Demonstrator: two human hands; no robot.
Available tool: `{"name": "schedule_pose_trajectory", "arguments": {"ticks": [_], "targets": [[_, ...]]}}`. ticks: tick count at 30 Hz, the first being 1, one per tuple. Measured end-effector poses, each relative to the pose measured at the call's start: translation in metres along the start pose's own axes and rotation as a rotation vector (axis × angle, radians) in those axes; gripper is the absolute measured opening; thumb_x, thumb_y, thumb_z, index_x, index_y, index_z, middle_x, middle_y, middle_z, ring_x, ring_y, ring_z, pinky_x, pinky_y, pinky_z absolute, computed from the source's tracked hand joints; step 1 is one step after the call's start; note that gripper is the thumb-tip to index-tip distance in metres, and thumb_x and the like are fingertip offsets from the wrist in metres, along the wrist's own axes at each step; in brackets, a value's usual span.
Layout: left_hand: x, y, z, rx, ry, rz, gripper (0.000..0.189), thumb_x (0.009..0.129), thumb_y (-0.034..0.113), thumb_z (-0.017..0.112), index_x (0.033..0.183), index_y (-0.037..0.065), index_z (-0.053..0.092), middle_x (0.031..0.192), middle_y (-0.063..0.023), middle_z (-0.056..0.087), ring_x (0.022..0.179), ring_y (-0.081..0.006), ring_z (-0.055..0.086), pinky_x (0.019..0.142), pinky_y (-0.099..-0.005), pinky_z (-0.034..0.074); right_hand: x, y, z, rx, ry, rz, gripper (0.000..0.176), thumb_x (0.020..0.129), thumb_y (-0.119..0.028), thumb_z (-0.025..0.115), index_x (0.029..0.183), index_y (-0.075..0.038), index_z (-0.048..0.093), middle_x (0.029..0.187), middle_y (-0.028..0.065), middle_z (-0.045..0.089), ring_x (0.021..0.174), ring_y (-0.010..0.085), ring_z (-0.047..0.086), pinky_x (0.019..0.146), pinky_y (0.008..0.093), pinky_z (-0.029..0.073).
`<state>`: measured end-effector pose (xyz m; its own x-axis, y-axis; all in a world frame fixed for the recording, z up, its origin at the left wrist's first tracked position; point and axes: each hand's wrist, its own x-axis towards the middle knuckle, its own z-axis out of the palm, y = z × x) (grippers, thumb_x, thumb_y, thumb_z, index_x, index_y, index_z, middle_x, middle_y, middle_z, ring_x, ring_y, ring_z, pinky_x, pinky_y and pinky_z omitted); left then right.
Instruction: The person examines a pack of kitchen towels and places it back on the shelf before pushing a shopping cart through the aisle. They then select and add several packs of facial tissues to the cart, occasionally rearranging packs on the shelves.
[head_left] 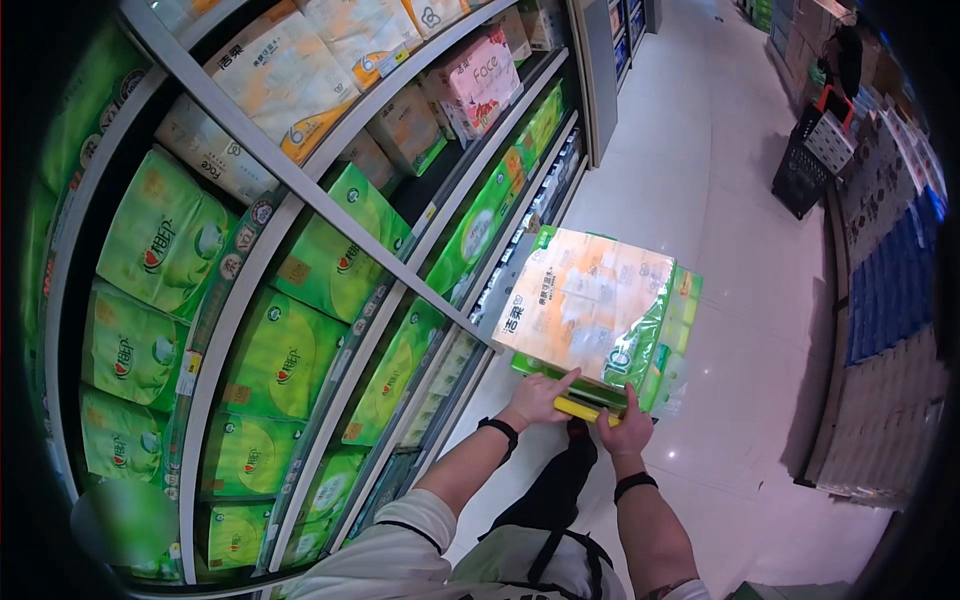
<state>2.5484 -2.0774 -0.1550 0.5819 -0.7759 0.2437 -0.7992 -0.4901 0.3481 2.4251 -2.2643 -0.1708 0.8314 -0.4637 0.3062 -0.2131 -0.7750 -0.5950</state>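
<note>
A yellow handle bar [588, 410] crosses in front of my body. My left hand [540, 400] is at its left end, fingers curled round it and the index finger stretched toward the load. Round the right end is my right hand [628, 432], its index finger pointing up along the pack. Just beyond both hands lies a large white-and-orange tissue pack [590, 305] with a green corner, on top of more green packs [655, 385]. These packs hide most of what carries them.
Shelves [330, 215] on the left hold green tissue packs [285, 345] and white-orange ones [280, 75]. A pink pack [475, 80] sits higher up. A pale glossy floor [740, 330] runs ahead. At right are a black basket [800, 165] with a red handle and stacked goods [885, 300].
</note>
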Motion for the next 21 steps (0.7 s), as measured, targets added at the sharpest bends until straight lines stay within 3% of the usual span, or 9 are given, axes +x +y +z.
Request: {"name": "schedule_pose_trajectory", "arguments": {"ticks": [4, 9, 14, 21], "targets": [[0.057, -0.021, 0.013, -0.025, 0.023, 0.019, 0.099, 0.059, 0.049, 0.079, 0.143, 0.014, 0.042, 0.072, -0.0040, 0.066, 0.065, -0.0219, 0.065, 0.068, -0.0332, 0.049, 0.054, 0.019, 0.009, -0.001, -0.024, 0.071, 0.067, 0.066, -0.034, 0.071, 0.126, -0.008, 0.058, 0.058, 0.0054, 0.056, 0.053, 0.0285, 0.056, 0.056, 0.0389, 0.048], [0.136, -0.053, 0.024, -0.070, 0.078, 0.032, 0.090, 0.056, 0.047, 0.082, 0.134, 0.012, 0.054, 0.070, -0.0046, 0.066, 0.057, -0.0239, 0.060, 0.061, -0.0335, 0.049, 0.134, 0.051, 0.023, -0.033, -0.064, -0.010, 0.070, 0.068, -0.029, 0.071, 0.132, -0.005, 0.052, 0.060, 0.0059, 0.058, 0.054, 0.0281, 0.058, 0.058, 0.0403, 0.049], [0.218, -0.082, 0.035, -0.065, 0.140, 0.101, 0.091, 0.058, 0.046, 0.079, 0.136, 0.009, 0.052, 0.060, -0.0025, 0.059, 0.053, -0.0214, 0.058, 0.059, -0.0327, 0.046, 0.214, 0.073, 0.037, -0.025, -0.016, 0.028, 0.070, 0.065, -0.032, 0.071, 0.129, -0.007, 0.056, 0.058, 0.0053, 0.055, 0.052, 0.0266, 0.055, 0.059, 0.0388, 0.047], [0.324, -0.126, 0.059, -0.060, 0.164, 0.098, 0.087, 0.058, 0.047, 0.079, 0.133, 0.011, 0.055, 0.060, -0.0009, 0.056, 0.053, -0.0198, 0.057, 0.059, -0.0321, 0.047, 0.324, 0.112, 0.057, -0.057, 0.003, 0.016, 0.067, 0.065, -0.032, 0.070, 0.126, -0.007, 0.058, 0.060, 0.0053, 0.056, 0.053, 0.0264, 0.055, 0.060, 0.0377, 0.047]]}}
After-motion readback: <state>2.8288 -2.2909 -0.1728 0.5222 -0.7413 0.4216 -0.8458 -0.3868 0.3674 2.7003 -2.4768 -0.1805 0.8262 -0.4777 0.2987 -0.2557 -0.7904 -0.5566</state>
